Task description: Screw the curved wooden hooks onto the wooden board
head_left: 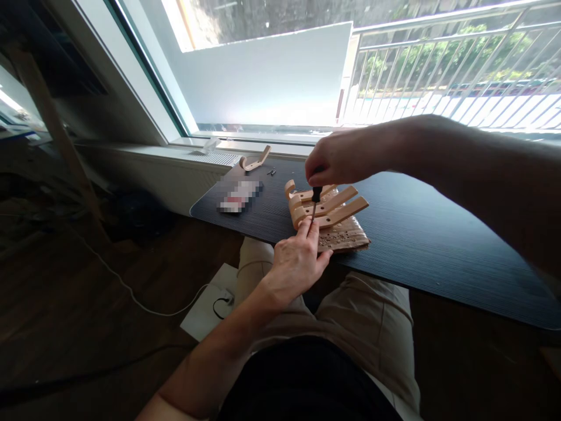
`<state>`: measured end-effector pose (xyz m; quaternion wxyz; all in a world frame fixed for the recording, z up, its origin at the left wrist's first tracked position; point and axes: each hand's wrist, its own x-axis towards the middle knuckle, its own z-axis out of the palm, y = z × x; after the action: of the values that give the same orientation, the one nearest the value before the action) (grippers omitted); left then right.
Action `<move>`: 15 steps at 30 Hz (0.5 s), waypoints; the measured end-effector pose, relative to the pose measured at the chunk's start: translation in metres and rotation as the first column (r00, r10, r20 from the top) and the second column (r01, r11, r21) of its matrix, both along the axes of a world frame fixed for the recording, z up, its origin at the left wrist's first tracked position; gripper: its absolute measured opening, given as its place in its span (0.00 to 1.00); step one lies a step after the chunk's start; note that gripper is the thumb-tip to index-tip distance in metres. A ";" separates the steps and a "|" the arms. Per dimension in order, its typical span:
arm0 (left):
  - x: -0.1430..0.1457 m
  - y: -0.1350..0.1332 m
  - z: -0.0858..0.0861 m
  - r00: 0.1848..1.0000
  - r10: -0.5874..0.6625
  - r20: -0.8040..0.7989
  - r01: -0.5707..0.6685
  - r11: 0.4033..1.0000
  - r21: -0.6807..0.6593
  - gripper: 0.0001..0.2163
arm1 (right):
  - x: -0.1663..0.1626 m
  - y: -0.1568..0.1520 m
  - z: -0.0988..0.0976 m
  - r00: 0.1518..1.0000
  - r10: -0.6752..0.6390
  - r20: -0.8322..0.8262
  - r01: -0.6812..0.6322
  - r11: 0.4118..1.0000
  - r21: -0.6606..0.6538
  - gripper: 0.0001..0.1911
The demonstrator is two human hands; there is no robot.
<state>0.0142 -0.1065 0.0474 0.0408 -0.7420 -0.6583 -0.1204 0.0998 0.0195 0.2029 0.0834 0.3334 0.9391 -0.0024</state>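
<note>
My right hand (pixel 331 159) grips the dark handle of a screwdriver (pixel 316 195) from above, its shaft pointing down. My left hand (pixel 298 260) is closed, with its fingertips together at the screwdriver's lower end; what they pinch there is hidden. Its thumb lies against a piece of cardboard (pixel 346 235) with many small holes, at the table's near edge. On the cardboard lie three light wooden hooks, side by side; the nearest wooden hook (pixel 346 213) touches my left fingertips. Each has a curled end to the left and a slanted straight end to the right.
A dark table (pixel 421 234) stands below a window. Toward its back left are another wooden hook (pixel 255 164), a few small screws (pixel 272 172) and a blurred-out flat item (pixel 239 196). A white cable (pixel 144 309) runs across the floor on the left.
</note>
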 end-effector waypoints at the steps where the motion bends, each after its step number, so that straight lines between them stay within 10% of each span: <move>1: 0.000 0.000 0.000 1.000 -0.002 0.000 0.002 1.000 0.001 0.27 | 0.000 0.000 0.002 1.000 -0.006 0.011 0.006 1.000 -0.014 0.18; 15: -0.012 0.023 -0.002 0.999 -0.025 0.029 0.026 1.000 -0.013 0.27 | -0.010 0.018 -0.016 0.988 0.074 -0.136 -0.065 0.996 0.064 0.16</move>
<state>0.0023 -0.0839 0.0451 0.0249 -0.7488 -0.6500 -0.1272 0.0898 0.0380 0.1873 0.0084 0.3019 0.9533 0.0056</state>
